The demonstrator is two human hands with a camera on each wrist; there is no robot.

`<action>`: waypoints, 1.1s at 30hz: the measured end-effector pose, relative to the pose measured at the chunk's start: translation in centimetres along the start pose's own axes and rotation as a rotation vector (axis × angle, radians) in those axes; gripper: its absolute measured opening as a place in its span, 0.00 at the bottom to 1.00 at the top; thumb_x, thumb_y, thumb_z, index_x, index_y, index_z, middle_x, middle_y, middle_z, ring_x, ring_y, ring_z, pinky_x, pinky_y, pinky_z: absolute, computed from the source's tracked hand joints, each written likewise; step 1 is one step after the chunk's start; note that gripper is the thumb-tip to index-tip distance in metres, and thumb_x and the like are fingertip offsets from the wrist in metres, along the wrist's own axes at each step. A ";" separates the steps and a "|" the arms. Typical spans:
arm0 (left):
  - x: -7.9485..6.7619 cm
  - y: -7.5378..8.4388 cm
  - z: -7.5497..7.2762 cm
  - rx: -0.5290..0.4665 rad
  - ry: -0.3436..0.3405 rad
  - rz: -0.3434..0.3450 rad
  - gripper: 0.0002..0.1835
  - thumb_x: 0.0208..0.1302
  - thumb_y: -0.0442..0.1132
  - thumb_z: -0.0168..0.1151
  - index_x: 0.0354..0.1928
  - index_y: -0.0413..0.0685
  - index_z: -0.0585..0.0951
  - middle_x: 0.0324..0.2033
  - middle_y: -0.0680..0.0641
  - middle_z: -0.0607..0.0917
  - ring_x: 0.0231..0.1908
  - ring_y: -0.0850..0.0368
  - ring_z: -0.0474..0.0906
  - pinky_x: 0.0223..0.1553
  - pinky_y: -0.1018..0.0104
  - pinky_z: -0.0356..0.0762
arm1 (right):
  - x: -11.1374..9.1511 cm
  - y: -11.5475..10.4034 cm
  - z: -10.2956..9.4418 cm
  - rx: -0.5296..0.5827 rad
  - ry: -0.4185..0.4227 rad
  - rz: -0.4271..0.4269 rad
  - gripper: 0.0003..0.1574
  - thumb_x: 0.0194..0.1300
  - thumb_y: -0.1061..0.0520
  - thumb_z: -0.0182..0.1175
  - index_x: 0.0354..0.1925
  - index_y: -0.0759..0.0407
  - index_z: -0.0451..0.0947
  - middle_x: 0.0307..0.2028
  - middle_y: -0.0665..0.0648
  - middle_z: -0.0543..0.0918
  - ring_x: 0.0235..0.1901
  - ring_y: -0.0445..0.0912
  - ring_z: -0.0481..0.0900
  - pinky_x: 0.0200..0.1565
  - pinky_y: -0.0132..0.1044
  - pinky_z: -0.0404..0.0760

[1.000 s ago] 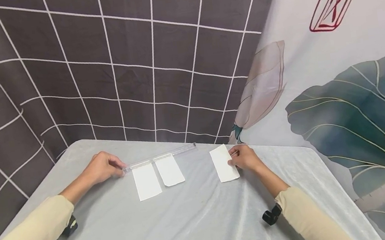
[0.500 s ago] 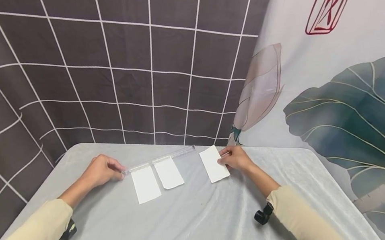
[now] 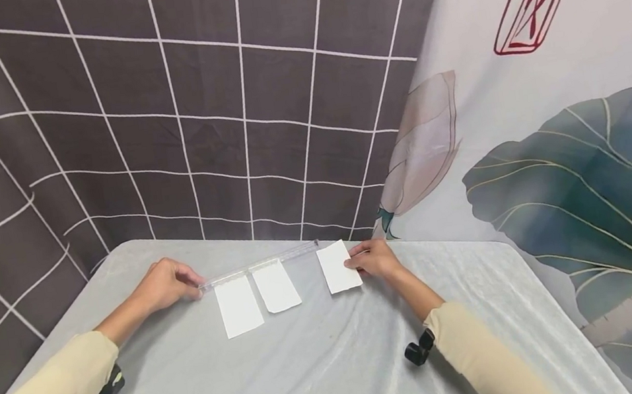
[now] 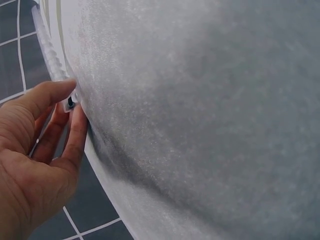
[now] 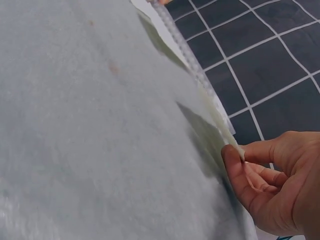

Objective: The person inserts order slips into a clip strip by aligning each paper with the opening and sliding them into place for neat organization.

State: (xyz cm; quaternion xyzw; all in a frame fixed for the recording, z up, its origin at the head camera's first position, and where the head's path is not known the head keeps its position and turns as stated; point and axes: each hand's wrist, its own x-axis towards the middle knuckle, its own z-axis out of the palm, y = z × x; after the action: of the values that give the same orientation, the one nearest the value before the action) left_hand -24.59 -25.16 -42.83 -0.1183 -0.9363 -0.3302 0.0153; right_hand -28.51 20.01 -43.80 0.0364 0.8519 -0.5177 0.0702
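My left hand [image 3: 166, 284] pinches the left end of a long clear plastic strip [image 3: 300, 251] between thumb and fingers. In the left wrist view, the thumb lies over the strip's end [image 4: 50, 55]. Two white cards lie side by side along the strip's near edge, a left card [image 3: 239, 307] and a middle card [image 3: 276, 287]. My right hand [image 3: 377, 259] pinches a third white card [image 3: 334, 268] by its right edge, just past the strip's right end. In the right wrist view, this card appears nearly edge-on between thumb and fingers, tilted over the cloth.
A pale grey cloth [image 3: 292, 380] covers the table, whose far edge runs close behind the strip. Behind hangs a dark curtain [image 3: 211, 131] with a white grid. On the right is a white curtain [image 3: 494, 93] with leaf prints.
My right hand has moved left with its card, bringing it close to the strip's right end. The left hand keeps its grip on the strip, and the other two cards stay alongside it.
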 end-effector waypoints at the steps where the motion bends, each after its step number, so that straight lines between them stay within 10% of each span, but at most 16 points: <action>1: 0.0 0.0 0.0 0.000 -0.002 0.001 0.10 0.45 0.36 0.82 0.33 0.49 0.93 0.29 0.51 0.92 0.32 0.61 0.80 0.36 0.69 0.74 | 0.0 -0.1 0.2 0.008 0.006 0.008 0.17 0.60 0.63 0.71 0.47 0.70 0.84 0.37 0.63 0.90 0.29 0.42 0.86 0.35 0.34 0.86; 33: 0.1 -0.3 -0.2 -0.001 -0.015 -0.012 0.11 0.44 0.36 0.82 0.34 0.49 0.93 0.30 0.50 0.93 0.32 0.61 0.80 0.36 0.68 0.75 | 1.3 -1.1 3.4 0.019 0.039 -0.001 0.18 0.61 0.62 0.71 0.50 0.65 0.86 0.44 0.63 0.88 0.29 0.41 0.81 0.32 0.30 0.79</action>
State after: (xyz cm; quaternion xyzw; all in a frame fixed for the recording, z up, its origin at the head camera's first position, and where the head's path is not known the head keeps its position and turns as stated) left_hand -24.72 -25.48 -42.85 -0.1154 -0.9369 -0.3298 0.0065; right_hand -29.65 16.44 -44.59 0.0466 0.8483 -0.5248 0.0530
